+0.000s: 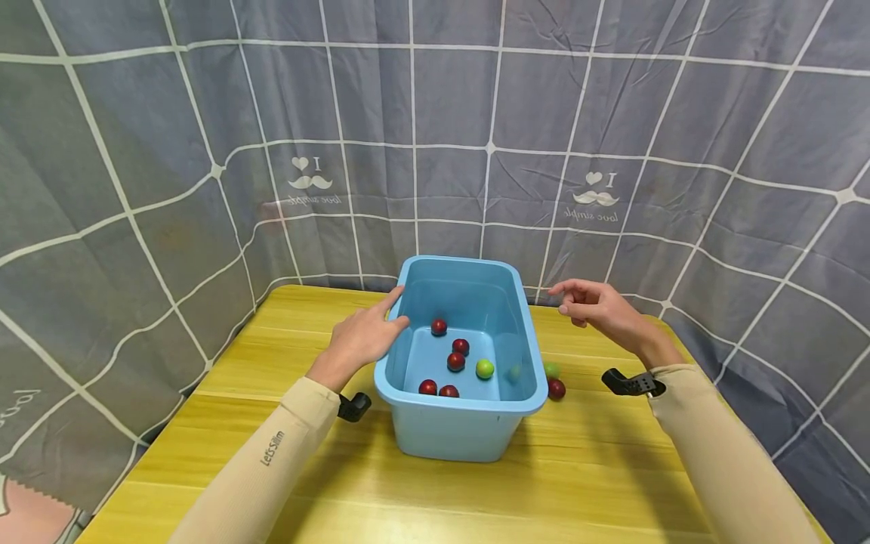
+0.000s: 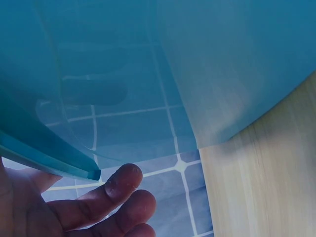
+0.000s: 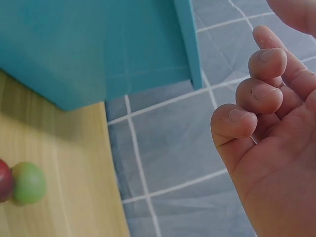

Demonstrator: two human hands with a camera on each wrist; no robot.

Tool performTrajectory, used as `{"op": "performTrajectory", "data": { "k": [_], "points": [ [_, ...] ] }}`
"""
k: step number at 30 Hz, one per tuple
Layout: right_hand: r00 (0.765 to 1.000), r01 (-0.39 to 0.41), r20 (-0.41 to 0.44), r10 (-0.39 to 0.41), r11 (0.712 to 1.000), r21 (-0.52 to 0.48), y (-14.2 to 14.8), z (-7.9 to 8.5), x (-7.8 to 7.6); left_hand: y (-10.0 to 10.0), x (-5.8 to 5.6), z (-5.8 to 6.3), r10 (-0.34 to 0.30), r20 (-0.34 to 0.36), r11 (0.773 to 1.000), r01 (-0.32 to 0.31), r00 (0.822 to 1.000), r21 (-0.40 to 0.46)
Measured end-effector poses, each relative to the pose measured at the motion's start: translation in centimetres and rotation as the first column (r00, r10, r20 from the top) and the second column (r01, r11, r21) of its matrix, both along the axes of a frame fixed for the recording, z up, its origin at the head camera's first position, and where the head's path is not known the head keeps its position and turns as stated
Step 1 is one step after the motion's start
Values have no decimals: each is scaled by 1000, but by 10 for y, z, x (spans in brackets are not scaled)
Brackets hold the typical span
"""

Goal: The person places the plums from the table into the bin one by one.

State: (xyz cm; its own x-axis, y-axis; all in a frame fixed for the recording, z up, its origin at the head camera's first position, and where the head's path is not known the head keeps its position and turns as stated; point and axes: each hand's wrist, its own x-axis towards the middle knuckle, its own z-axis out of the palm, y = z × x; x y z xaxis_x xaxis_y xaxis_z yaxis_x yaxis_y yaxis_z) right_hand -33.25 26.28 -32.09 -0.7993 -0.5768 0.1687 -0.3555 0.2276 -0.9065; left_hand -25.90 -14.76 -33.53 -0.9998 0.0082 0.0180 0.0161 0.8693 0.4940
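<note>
A blue plastic bin stands on the table. My left hand holds its left rim, thumb over the inner side and fingers outside below the edge; in the left wrist view those fingers curl under the rim. Inside the bin lie several dark red, plum-like round fruits and one green round fruit. My right hand hovers in the air right of the bin, fingers loosely bent and holding nothing. Below it on the table sit a red fruit and a green one, close together against the bin's right side.
The yellow wooden table carries the bin near its back edge. A grey curtain with white grid lines hangs behind and on both sides. Something pink shows at the lower left corner.
</note>
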Motion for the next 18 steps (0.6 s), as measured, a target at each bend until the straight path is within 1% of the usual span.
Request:
{"op": "performTrajectory", "data": {
  "k": [5,12,18],
  "points": [
    [998,19,53,-18,1000,-16,6,-13,-1,0,0,0,0,2,1000,0,1000,-1],
    [997,32,70,-29,998,-48,13,-33,-5,1,-1,1,2,1,1000,-2,1000,-7],
    [994,51,103,-46,997,-49,19,-51,-8,1,0,0,2,4,1000,-2,1000,-5]
  ]
}}
